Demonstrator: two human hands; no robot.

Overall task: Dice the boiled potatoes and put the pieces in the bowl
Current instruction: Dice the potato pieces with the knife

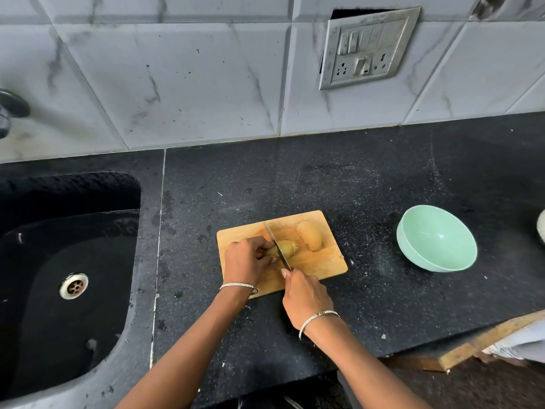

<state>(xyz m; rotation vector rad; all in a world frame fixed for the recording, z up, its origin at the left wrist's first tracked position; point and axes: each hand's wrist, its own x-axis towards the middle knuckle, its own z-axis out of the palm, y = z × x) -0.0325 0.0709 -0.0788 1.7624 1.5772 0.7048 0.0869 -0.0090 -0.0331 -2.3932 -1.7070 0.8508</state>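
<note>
- On the middle of the wooden cutting board (321, 264) lies the potato (288, 248) that is being cut. Its long axis runs about left to right, and its left end is hidden under fingers.
- The knife (276, 245) crosses this potato almost at a right angle. The tip points away from the person and a little to the left, so I judge that a crosswise cut is in hand.
- The left hand (246, 261) is the nearer one. Its grip is curled round the left end of the potato, just beside the blade.
- The right hand (306, 296) is at the near edge of the board. Its grip is closed round the knife handle, with one fingertip reaching toward the blade.
- A second potato (309, 239), whole as far as I can see, lies just beside, to the right.
- The green bowl (427, 261) stands on the tabletop (368, 187), right of the board and apart from it. No pieces are in it, so the task looks early.
- A dark sink (59, 231) is at the left.
</note>
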